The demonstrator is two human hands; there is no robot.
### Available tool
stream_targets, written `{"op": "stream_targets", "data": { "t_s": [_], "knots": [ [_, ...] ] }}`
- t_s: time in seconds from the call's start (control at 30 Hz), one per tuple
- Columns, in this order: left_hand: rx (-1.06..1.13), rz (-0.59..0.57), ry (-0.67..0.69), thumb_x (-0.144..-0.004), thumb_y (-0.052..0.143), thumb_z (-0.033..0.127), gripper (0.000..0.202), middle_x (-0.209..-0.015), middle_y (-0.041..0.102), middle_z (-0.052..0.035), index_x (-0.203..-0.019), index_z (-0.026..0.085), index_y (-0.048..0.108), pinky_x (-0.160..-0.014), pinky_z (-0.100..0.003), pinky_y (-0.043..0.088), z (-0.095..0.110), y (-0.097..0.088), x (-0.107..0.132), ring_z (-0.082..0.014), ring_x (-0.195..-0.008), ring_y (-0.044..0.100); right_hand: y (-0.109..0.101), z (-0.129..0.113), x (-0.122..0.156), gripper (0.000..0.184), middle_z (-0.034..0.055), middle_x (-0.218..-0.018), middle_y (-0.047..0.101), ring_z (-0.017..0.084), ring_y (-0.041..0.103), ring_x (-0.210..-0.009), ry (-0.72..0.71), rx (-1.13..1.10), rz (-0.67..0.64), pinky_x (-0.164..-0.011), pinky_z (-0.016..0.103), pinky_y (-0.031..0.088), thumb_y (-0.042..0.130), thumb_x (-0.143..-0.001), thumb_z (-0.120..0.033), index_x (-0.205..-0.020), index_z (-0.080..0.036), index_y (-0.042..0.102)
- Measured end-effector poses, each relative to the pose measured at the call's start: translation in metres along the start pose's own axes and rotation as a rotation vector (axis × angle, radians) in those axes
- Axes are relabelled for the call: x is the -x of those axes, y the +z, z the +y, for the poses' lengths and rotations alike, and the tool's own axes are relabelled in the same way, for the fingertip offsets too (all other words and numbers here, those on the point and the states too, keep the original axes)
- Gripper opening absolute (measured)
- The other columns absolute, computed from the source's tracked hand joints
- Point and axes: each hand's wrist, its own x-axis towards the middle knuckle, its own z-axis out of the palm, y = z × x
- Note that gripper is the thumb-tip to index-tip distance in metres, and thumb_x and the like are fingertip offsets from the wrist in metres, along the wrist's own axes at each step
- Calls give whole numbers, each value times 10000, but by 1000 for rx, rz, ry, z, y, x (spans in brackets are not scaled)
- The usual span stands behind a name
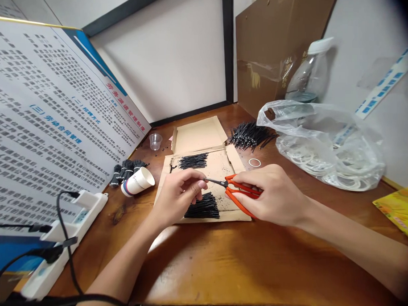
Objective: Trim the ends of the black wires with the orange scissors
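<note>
My right hand grips a pair of small scissors with red handles and short dark blades. The handles are spread apart, and the blades point left to the fingertips of my left hand. There the thumb and forefinger are pinched together on something too small to make out at the blade tips. Below both hands lies an unfolded cardboard box. On it, one bundle of short black wires lies behind my left hand, and another black wire pile is in front, partly covered by the fingers.
More black wires are heaped behind, near a white ring and a plastic bag of pale loops. Leftward are a tipped paper cup, tied black bundles, a clear cup and a power strip with cables.
</note>
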Motion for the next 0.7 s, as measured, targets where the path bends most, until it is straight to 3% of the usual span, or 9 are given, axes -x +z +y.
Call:
{"op": "stream_targets", "data": {
  "t_s": [0.33,0.7],
  "knots": [
    [-2,11,23,-877,564,184,81,-715,630,-33,-851,123,611,-461,-175,477,2,-1,1,-77,-524,556,5,3,1,186,-29,-480,484,81,316,-435,-23,47,56,-461,246,269,544,-799,-213,-702,-127,678],
    [-8,-5,24,-881,552,168,97,-706,629,-29,-834,122,624,-485,-177,481,2,0,1,-71,-525,543,0,1,1,178,-30,-458,436,81,294,-418,21,-6,3,-448,258,249,551,-757,-216,-668,-122,674]
  ]
}}
